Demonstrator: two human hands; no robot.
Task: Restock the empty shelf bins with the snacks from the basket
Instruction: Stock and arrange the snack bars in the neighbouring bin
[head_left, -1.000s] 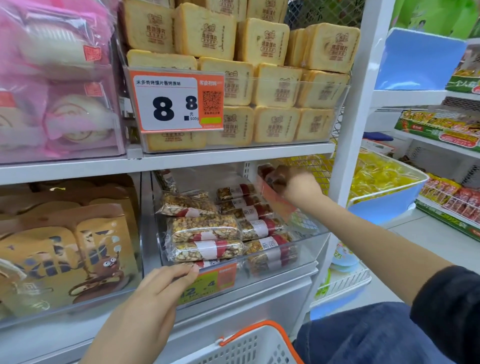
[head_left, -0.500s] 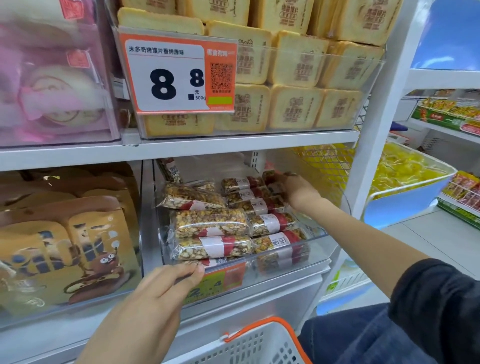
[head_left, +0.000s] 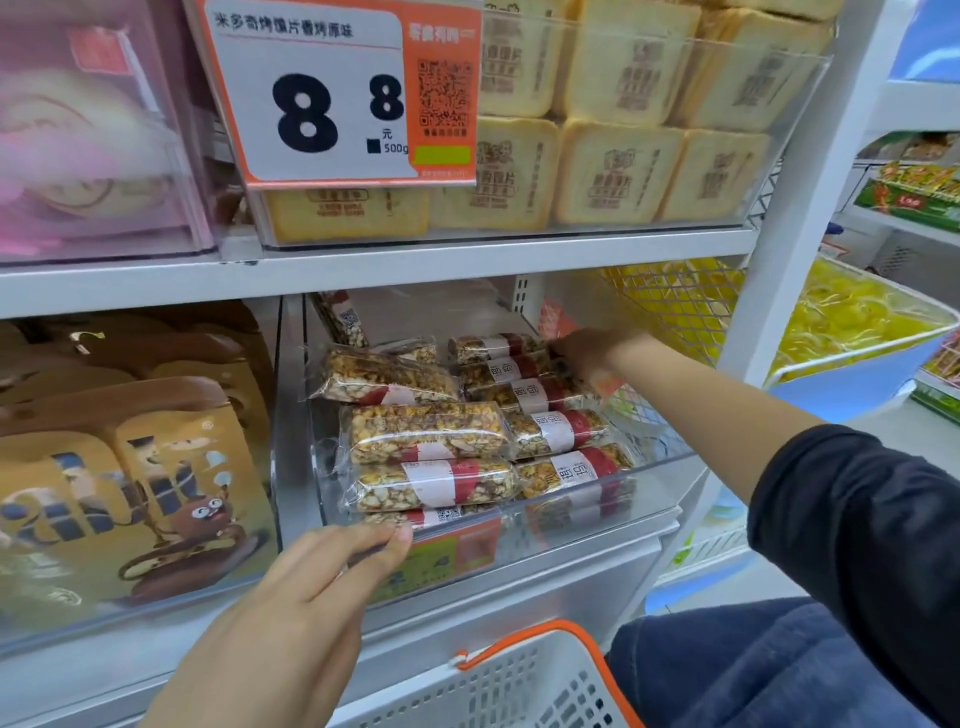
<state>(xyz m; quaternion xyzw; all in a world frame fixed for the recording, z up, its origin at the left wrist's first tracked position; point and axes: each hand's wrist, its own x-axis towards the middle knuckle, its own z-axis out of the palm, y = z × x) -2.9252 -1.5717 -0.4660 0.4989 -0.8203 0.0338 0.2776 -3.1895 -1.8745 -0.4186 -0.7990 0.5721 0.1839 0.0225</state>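
A clear plastic bin (head_left: 660, 470) on the lower shelf holds several wrapped nut bars (head_left: 426, 431) with red and white labels, laid in two rows. My right hand (head_left: 587, 351) reaches deep into the bin's right side, fingers down on the back bars (head_left: 493, 348); whether it grips one I cannot tell. My left hand (head_left: 306, 587) rests with its fingertips on the bin's front rim, above the orange price tag (head_left: 452, 553). The white basket with an orange handle (head_left: 524, 680) shows at the bottom edge.
Above, a bin of stacked toast packs (head_left: 623, 166) carries an 8.8 price sign (head_left: 332, 93). Brown cartoon bags (head_left: 130, 467) fill the left bin, pink packs (head_left: 88, 135) the upper left. A white upright (head_left: 789, 208) stands right, beside a blue tub of yellow snacks (head_left: 852, 332).
The view has moved closer to the shelf. My right hand has sunk from the bin's upper right wall down onto the back row of bars. The left hand stays on the rim.
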